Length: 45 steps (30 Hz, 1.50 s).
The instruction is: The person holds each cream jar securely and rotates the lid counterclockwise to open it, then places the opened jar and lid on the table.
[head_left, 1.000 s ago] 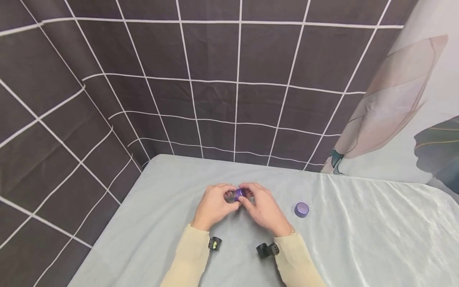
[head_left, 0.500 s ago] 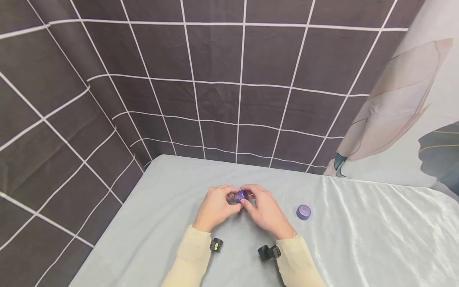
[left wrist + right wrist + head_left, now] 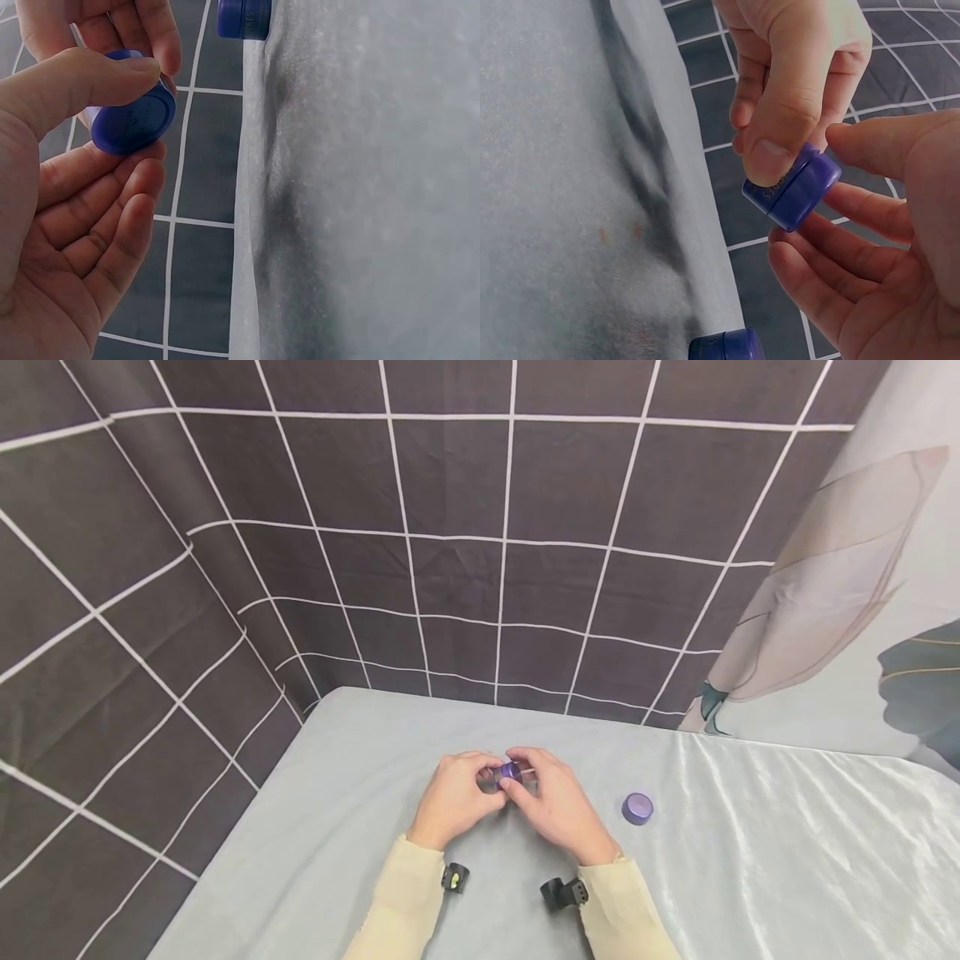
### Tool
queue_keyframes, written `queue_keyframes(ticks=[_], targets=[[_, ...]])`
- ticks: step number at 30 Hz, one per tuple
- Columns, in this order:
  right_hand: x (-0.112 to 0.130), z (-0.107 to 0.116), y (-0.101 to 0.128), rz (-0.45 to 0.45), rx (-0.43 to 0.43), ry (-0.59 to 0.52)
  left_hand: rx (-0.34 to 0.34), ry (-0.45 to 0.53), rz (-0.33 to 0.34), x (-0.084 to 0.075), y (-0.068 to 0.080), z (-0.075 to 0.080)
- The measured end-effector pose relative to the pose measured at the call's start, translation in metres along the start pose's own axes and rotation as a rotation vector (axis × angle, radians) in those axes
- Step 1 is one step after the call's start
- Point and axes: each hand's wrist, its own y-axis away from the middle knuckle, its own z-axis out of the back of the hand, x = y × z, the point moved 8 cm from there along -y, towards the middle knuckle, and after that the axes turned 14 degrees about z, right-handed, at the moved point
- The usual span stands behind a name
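Observation:
A small purple jar (image 3: 510, 771) is held above the table between both hands. My left hand (image 3: 483, 779) pinches it from the left; in the left wrist view its thumb lies across the jar (image 3: 131, 116). My right hand (image 3: 522, 777) grips it from the right. In the right wrist view its thumb and curled fingers hold the jar (image 3: 795, 187) while the left thumb presses on the jar's rim. A seam runs round the jar's side. A second purple jar (image 3: 637, 807) stands alone on the table to the right, also seen as the second jar (image 3: 244, 19) and the second jar (image 3: 727, 346).
The table is covered by a pale shiny cloth (image 3: 750, 877). A dark curtain with a white grid (image 3: 450, 568) hangs behind and to the left, close to the table's edges. A light printed drape (image 3: 862, 610) hangs at the right. Black wrist cameras (image 3: 562, 892) sit on both sleeves.
Both hands stay on the small purple jar in about the same spot, with only slight finger movement. The second jar has not moved.

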Motion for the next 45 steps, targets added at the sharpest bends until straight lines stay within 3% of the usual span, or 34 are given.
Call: queue_keyframes(ticks=[25,36,45], targets=[[-0.0074,-0.0034,0.0028,-0.134,-0.067,0.029,-0.025,-0.004,-0.014,-0.0008,0.002,0.0011],[-0.0073,-0.0037,0.0037,-0.134,-0.101,0.036,-0.025,-0.003,-0.024,-0.0032,0.0036,0.0013],[-0.0044,-0.0033,0.0017,-0.077,-0.111,0.051,-0.031,-0.006,-0.023,-0.0055,0.0034,0.003]])
